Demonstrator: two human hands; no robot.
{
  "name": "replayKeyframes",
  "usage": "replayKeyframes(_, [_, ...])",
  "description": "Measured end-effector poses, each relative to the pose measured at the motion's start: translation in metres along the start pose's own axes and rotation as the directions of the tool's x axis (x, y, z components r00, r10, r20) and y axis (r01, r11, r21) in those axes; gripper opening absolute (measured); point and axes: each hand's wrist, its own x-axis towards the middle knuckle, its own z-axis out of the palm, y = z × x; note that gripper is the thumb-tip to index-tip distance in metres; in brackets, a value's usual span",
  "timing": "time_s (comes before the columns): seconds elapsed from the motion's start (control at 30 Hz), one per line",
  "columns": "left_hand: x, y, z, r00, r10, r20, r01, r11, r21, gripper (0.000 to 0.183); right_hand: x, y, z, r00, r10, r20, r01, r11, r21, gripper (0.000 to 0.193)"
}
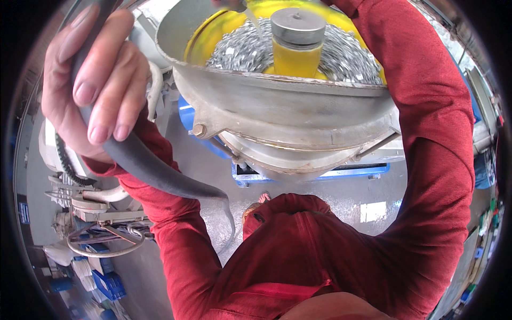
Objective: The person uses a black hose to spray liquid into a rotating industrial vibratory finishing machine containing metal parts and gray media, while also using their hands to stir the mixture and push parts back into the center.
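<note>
My left hand (101, 80) is wrapped round a dark grey flexible hose (160, 168), raised at the upper left. The hose bends down to the right, and a thin stream of water runs from its narrow end. In front of me stands a large round metal bowl (282, 101) with a yellow lining, full of small silvery pieces (240, 48), blurred in places. A yellow centre post with a grey metal cap (297, 25) rises in it. My right arm reaches over the bowl's right side, its hand beyond the upper edge. A dark, blurred shape (232, 5) with a thin stream shows there; I cannot make it out.
A blue metal base frame (341, 173) sits low beneath the bowl, on a wet grey floor (234, 184). To the left are a metal ring on a stand (106, 248), pale pipes and blue crates (109, 285). A bench with small coloured items (477, 256) runs along the right.
</note>
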Motion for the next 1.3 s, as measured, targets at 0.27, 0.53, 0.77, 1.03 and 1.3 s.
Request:
replayKeyframes(0.27, [0.067,-0.054,0.019,0.979,0.097,0.181,-0.069,0.985,-0.158,0.022,-0.100,0.022,-0.027,0.982,0.182,-0.054,-0.184,0.982,-0.044,0.033])
replayKeyframes(0.53, [0.122,-0.097,0.026,0.906,-0.035,0.422,0.192,0.922,-0.336,0.040,-0.213,-0.016,-0.069,0.735,0.471,0.487,-0.661,0.655,0.365,0.028])
replayKeyframes(0.77, [0.103,-0.103,0.057,0.947,-0.047,0.317,0.198,0.863,-0.464,0.044,-0.244,-0.018,-0.020,0.852,0.477,0.217,-0.490,0.872,0.008,0.031])
replayKeyframes(1.03, [0.074,-0.062,0.054,0.966,-0.101,0.239,0.201,0.875,-0.441,0.038,-0.213,-0.031,0.029,0.930,0.217,0.298,-0.328,0.856,0.400,0.036])
replayKeyframes(1.3, [-0.002,-0.027,0.108,0.933,-0.105,-0.344,0.114,0.993,0.007,0.039,-0.137,-0.060,0.015,0.960,-0.247,-0.133,0.280,0.836,0.472,0.040])
